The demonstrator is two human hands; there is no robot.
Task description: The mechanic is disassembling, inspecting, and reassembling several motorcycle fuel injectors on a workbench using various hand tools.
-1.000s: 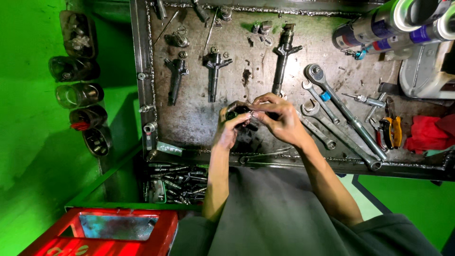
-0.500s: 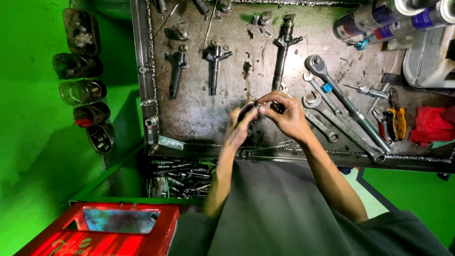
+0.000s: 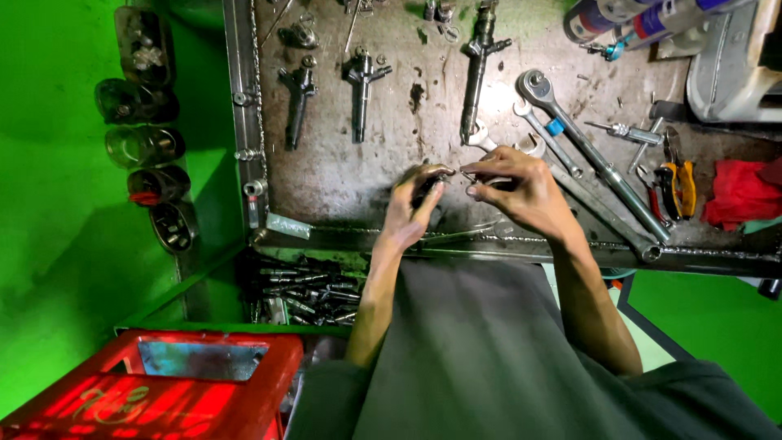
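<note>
So I've got one red crate (image 3: 155, 391) nearest, then both hands: left hand (image 3: 411, 208) clenched around a small dark metal part (image 3: 429, 181), right hand (image 3: 521, 191) pinching a thin pin (image 3: 468, 174) beside it, just above the grimy steel bench (image 3: 342, 175). Three injectors (image 3: 476, 73) lie beyond, green walls around.

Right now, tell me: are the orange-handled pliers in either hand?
No. The pliers lie on the bench by the red rag, apart from the right hand and left hand.
</note>
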